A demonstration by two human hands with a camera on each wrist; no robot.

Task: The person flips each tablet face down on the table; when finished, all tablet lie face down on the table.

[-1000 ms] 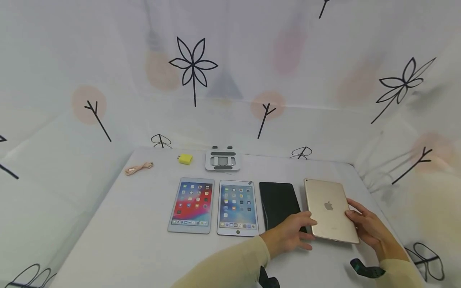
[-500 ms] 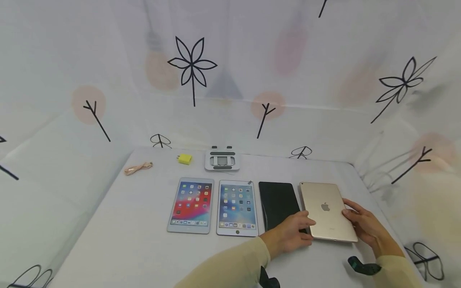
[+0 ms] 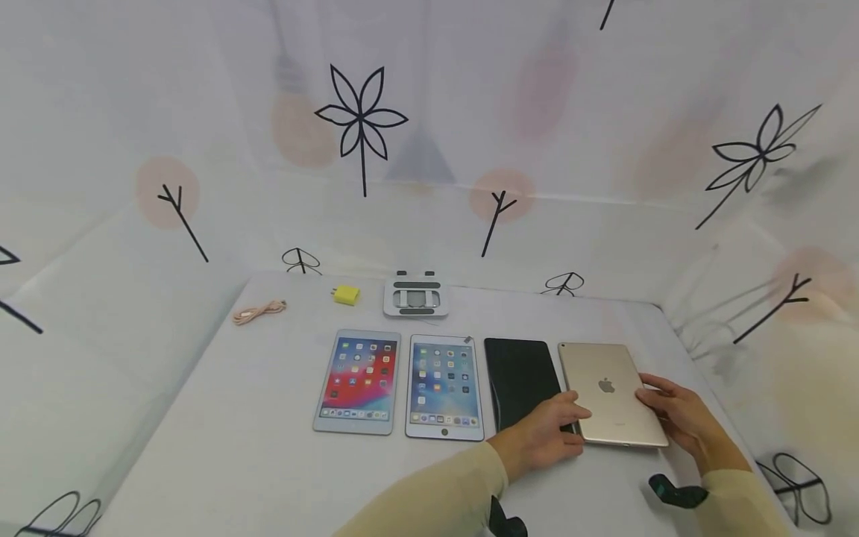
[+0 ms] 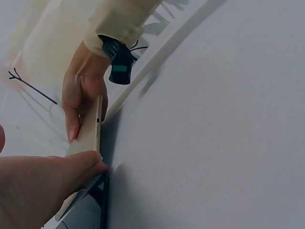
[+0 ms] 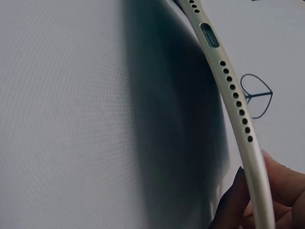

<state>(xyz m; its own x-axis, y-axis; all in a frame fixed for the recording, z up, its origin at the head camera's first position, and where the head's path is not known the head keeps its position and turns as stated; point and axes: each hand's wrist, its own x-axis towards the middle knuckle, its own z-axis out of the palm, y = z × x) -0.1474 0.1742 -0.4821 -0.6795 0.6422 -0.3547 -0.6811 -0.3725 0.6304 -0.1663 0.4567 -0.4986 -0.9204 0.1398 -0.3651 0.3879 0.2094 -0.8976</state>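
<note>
A gold tablet (image 3: 607, 394), back side up with an apple logo, is at the right of the row of devices. My right hand (image 3: 681, 414) grips its right edge, thumb on the back. At its lower left edge, my left hand (image 3: 546, 431) pinches it between thumb and fingers. The right wrist view shows the tablet's edge (image 5: 233, 90) with a port and speaker holes, and a dark shadow below it, so this end is off the table. Left of it lies a black tablet or case (image 3: 520, 377), partly covered by my left hand.
Two lit tablets, one with a red-blue screen (image 3: 359, 380) and one with a blue screen (image 3: 444, 384), lie further left. Behind are a grey-white stand (image 3: 416, 300), a yellow charger plug (image 3: 346, 295) and a coiled pink cable (image 3: 259, 312). A patterned cloth wall (image 3: 429, 231) borders the white table.
The gold tablet has moved slightly left and down toward the table, closer to the black one. My right hand moved left with it, and my left fingers closed in on its edge.
</note>
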